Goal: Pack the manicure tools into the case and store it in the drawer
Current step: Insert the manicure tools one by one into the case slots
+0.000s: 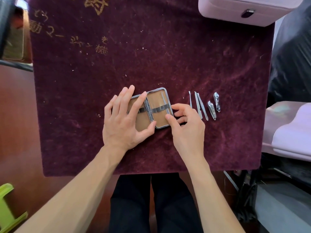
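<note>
Left hand (122, 120) flat on case (160, 122), right hand (186, 130) fingertips (168, 117) on rim

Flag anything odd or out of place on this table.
Minor only: pale specks litter the maroon cloth, and two loose tools lie splayed in a V right of the open case. Nothing looks damaged.

1 wide-angle head camera looks almost straight down at the table (151, 56), close above the left hand (122, 121) and right hand (186, 126).
</note>
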Demonstrator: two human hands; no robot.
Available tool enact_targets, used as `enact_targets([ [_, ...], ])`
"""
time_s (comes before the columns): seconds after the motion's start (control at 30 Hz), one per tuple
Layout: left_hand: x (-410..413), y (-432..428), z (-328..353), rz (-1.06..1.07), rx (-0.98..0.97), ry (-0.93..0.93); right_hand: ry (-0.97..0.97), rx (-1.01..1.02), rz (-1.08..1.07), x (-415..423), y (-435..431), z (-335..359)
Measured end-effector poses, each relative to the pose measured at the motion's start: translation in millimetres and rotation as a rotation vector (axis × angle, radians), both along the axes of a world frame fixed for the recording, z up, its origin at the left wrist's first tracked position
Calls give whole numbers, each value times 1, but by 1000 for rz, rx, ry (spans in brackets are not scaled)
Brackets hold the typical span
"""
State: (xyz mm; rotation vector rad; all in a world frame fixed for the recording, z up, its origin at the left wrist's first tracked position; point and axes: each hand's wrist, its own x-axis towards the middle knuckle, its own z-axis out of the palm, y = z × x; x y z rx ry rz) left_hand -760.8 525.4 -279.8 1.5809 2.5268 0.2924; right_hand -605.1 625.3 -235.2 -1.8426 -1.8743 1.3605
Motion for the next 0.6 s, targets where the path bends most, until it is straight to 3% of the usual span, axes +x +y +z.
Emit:
enact_targets([
  [0.2, 1, 0, 1, 0, 1, -16, 2, 4, 1, 0, 1, 3],
  [0.33, 0, -1, 0, 2, 4, -10, 49, 90, -157, 14, 7, 9],
  [0.6, 0, -1, -4, -1, -1, -12, -88, 196, -137, 30, 13, 0],
])
